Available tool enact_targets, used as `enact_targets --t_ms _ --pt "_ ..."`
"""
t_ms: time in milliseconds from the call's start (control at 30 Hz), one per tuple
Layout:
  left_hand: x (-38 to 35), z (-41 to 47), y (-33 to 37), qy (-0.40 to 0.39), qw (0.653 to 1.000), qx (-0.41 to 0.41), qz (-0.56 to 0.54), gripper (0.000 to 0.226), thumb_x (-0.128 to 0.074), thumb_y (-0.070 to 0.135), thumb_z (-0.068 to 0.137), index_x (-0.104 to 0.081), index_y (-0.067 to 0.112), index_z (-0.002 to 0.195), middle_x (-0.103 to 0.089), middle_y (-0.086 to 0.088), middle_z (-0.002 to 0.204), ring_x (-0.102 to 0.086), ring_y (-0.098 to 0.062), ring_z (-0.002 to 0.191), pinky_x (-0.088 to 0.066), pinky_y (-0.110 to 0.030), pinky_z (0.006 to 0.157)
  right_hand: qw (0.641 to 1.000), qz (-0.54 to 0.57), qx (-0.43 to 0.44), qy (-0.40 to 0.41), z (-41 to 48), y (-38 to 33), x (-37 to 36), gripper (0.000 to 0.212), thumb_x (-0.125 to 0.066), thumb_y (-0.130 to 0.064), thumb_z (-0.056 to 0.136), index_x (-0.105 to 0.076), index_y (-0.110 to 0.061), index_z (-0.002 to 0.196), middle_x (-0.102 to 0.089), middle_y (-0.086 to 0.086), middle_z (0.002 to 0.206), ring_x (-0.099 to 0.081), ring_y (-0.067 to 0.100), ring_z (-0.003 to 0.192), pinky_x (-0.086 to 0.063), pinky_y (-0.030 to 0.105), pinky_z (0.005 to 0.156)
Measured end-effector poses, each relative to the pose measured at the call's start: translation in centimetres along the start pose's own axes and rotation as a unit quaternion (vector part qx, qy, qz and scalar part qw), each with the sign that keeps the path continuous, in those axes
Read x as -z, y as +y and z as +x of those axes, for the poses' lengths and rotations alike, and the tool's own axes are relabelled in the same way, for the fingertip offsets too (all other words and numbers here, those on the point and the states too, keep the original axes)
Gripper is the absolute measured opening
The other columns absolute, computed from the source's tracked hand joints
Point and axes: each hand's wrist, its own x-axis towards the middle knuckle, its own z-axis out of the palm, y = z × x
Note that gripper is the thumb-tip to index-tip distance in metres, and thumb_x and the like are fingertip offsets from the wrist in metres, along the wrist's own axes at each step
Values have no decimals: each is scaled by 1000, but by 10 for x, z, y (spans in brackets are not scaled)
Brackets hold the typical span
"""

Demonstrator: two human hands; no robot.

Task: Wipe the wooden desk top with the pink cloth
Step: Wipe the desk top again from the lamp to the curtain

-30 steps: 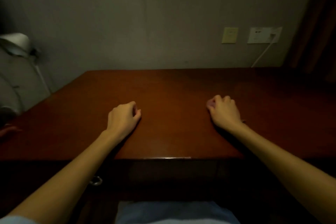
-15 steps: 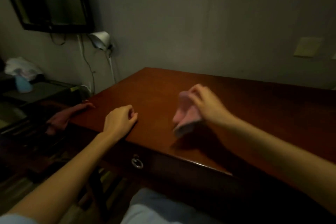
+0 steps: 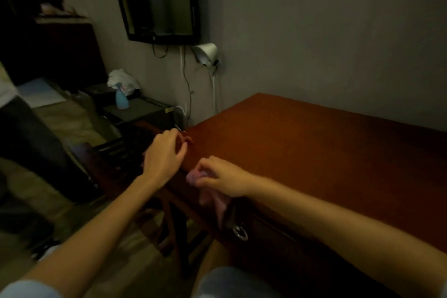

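The reddish-brown wooden desk top fills the right half of the head view. My right hand hovers over its front left edge and grips the pink cloth, which is bunched in the fingers and hangs down over the desk front. My left hand is at the desk's left corner, its curled fingertips pinching a small reddish cloth. The hand hides most of that cloth. The picture is dim and blurred.
A ring pull hangs on the drawer front below my right hand. Left of the desk stands a low dark side table with a blue spray bottle. On the wall are a dark screen and a white lamp.
My view swung left. My right hand came back with the pink cloth from mid-desk to the front left edge. My left hand moved from the desk top to the left corner.
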Motion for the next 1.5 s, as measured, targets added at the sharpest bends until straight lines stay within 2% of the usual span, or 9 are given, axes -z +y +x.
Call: enact_targets --t_ms 100,300,567,833,1000,1133,1267,1400,1500 --pt "11 9 -35 -9 998 39 41 30 -67 32 83 -57 14 106 -57 -9 105 -52 -28 101 -46 -38 78 998 63 2 -24 5 15 54 28 -61 -25 90 -55 -21 117 -55 -4 118 -55 9 107 -47 22 90" --pt "-3 17 -54 -115 991 60 43 41 -64 41 85 -53 23 120 -50 -4 121 -49 -23 113 -46 -35 87 928 -25 -189 321 47 89 113 57 -69 -17 84 -46 -16 136 -52 3 130 -54 20 115 -50 32 90" --pt "-16 29 -61 -54 998 33 12 23 -64 29 85 -60 20 106 -56 -2 108 -51 -20 103 -46 -31 80 998 -25 -22 49 78 63 37 47 -56 -9 89 -51 -29 132 -44 -8 119 -42 4 113 -36 16 94" --pt "-25 43 -60 -99 994 -11 -47 26 -64 27 86 -61 17 110 -54 -2 108 -49 -17 104 -43 -28 84 985 54 83 -139 89 26 42 38 -51 -6 89 -64 -27 119 -51 -22 121 -42 -8 119 -27 16 105" --pt "-20 44 -71 -125 991 -16 -53 32 -56 40 91 -62 22 116 -56 1 114 -49 -14 108 -44 -29 88 999 -16 38 -15 85 27 61 36 -58 -13 88 -60 -31 119 -49 -9 128 -46 5 117 -43 32 99" --pt "-10 36 -62 -66 993 -80 -50 30 -54 39 92 -61 22 116 -56 4 113 -48 -11 104 -43 -28 86 975 -196 99 -32 58 42 50 49 -61 -20 86 -47 -34 131 -44 -15 129 -38 -1 119 -28 23 105" --pt "5 25 -35 -125 975 -154 -98 44 -39 56 88 -61 25 110 -60 9 111 -52 -3 94 -43 -23 80 988 -100 118 -13 75 51 49 38 -54 -12 93 -52 -34 124 -50 -21 112 -42 -14 100 -31 9 91" --pt "9 22 -28 -197 972 -60 -112 66 -48 72 79 -42 33 131 -56 15 124 -56 -4 107 -48 -26 88 997 58 17 -40 109 56 49 22 -47 -18 97 -52 -24 117 -57 -1 122 -55 11 110 -46 30 95" --pt "6 22 -29 -141 989 -31 -37 34 -52 50 90 -48 27 115 -61 10 101 -59 -10 92 -43 -23 69 999 30 -23 -13 126 51 45 14 -47 -23 97 -50 -23 110 -58 -1 110 -57 16 98 -49 37 87"
